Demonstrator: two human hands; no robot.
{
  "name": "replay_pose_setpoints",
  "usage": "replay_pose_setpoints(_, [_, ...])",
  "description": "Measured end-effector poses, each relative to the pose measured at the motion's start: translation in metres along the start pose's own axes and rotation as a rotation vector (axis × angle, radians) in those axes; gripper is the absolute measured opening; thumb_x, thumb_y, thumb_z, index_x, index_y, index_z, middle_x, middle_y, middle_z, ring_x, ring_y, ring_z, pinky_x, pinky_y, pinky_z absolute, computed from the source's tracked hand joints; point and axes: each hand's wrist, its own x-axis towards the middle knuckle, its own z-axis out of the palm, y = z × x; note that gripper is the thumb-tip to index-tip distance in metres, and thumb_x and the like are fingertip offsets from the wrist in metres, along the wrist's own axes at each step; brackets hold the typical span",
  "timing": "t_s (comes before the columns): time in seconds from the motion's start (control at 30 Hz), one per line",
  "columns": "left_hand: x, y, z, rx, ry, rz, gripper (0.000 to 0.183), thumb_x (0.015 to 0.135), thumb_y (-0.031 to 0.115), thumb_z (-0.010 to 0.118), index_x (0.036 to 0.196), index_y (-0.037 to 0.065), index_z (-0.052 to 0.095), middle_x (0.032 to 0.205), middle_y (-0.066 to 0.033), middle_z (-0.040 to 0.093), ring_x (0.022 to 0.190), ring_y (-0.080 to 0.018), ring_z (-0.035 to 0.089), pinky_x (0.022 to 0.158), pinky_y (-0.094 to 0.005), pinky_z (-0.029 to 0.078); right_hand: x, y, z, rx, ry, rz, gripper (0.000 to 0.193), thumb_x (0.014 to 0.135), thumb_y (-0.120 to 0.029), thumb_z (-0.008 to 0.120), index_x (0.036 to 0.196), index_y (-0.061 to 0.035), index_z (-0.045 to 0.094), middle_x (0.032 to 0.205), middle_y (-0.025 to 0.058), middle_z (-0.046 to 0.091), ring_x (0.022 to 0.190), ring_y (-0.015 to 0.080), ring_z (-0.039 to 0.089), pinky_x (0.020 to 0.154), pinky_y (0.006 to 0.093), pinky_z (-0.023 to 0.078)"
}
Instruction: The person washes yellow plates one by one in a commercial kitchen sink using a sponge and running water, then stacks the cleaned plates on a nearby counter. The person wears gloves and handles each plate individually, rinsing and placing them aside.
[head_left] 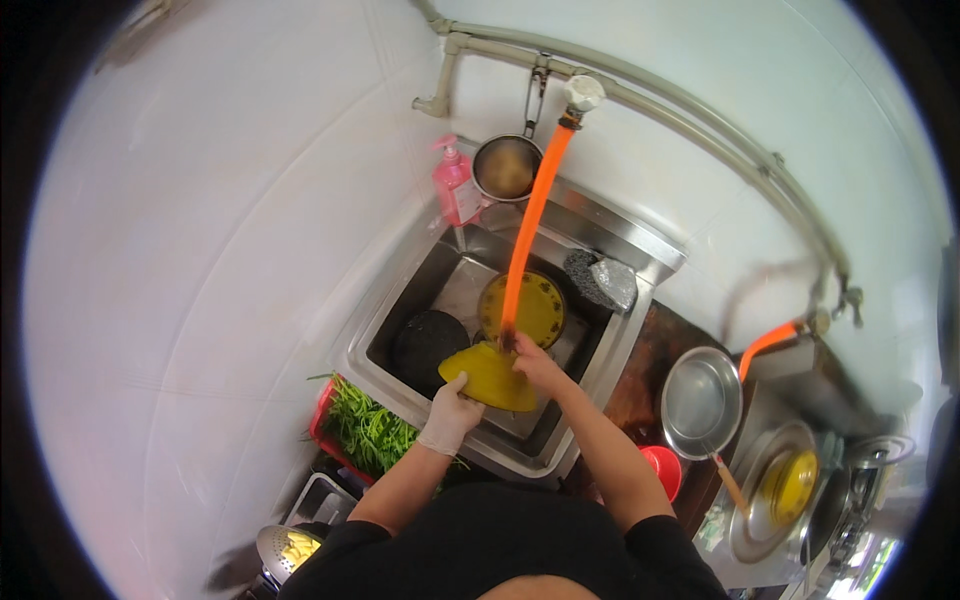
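Note:
Over the sink point(600, 385), my left hand point(452, 413), in a thin pale glove, grips the lower left edge of a tilted yellow plate point(487, 378). Bare and closed, my right hand point(540, 368) is at the plate's upper right, against the dark lower end of an orange hose point(530, 225). Whether its fingers grip the hose end, the plate's rim or something small is hidden. Behind the held plate, a round yellow dish point(535, 305) with a dark patterned rim sits in the basin. A black round pan or dish point(428, 345) lies to its left.
A pink pump bottle point(458, 185) and a hanging saucepan point(506, 168) are behind the sink. A dark scouring pad point(588, 277) lies on its right rim. Leafy greens point(370, 425) fill a red basket at left. A metal pan point(702, 403) and red container point(663, 470) are at right.

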Motion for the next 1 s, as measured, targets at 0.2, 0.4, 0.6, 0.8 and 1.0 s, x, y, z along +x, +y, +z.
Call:
replay_pose_setpoints(0.2, [-0.046, 0.016, 0.018, 0.063, -0.084, 0.053, 0.039, 0.108, 0.012, 0.058, 0.146, 0.006, 0.055, 0.151, -0.0120, 0.059, 0.141, -0.0335, 0.054, 0.124, -0.0526, 0.039, -0.002, 0.013, -0.037, -0.242, 0.020, -0.030, 0.091, 0.082, 0.005, 0.049, 0.169, -0.0096, 0.029, 0.161, 0.0126, 0.051, 0.151, 0.0264, 0.046, 0.123, 0.0366, 0.037])
replay_pose_setpoints(0.4, [-0.100, 0.007, 0.068, 0.226, -0.256, 0.199, 0.044, 0.106, 0.012, 0.061, 0.149, 0.005, 0.053, 0.150, -0.0146, 0.059, 0.139, -0.0348, 0.055, 0.122, -0.0568, 0.041, -0.070, 0.015, -0.021, -0.686, 0.068, 0.070, 0.086, 0.095, -0.005, 0.068, 0.169, -0.0105, 0.024, 0.150, 0.0214, 0.061, 0.134, 0.0364, 0.062, 0.112, 0.0448, 0.049])
replay_pose_setpoints(0.6, [-0.150, -0.073, 0.124, 0.650, -0.716, 0.161, 0.038, 0.111, 0.013, 0.055, 0.146, 0.000, 0.053, 0.139, -0.0137, 0.065, 0.127, -0.0317, 0.065, 0.115, -0.0471, 0.049, -0.115, 0.035, -0.008, -0.484, 0.835, -0.386, 0.061, 0.097, -0.013, 0.075, 0.153, -0.0072, 0.052, 0.127, 0.0170, 0.074, 0.112, 0.0293, 0.073, 0.095, 0.0399, 0.057])
replay_pose_setpoints(0.8, [-0.039, -0.098, 0.119, 0.962, -0.690, 0.603, 0.032, 0.110, 0.012, 0.058, 0.138, -0.002, 0.056, 0.131, -0.0140, 0.066, 0.117, -0.0243, 0.067, 0.101, -0.0393, 0.053, -0.234, -0.013, -0.093, 0.217, 1.315, -0.713, 0.034, 0.114, -0.026, 0.051, 0.125, 0.0032, 0.064, 0.100, 0.0152, 0.077, 0.086, 0.0229, 0.076, 0.080, 0.0403, 0.063])
replay_pose_setpoints(1.0, [0.122, -0.056, 0.057, 1.097, -0.096, 0.417, 0.039, 0.107, 0.022, 0.067, 0.136, 0.001, 0.051, 0.124, -0.0133, 0.063, 0.103, -0.0263, 0.065, 0.082, -0.0425, 0.056, -0.437, -0.059, -0.215, 0.263, 1.871, -0.789, 0.064, 0.110, -0.045, 0.053, 0.095, 0.0145, 0.070, 0.085, 0.0225, 0.077, 0.070, 0.0270, 0.075, 0.071, 0.0394, 0.062])
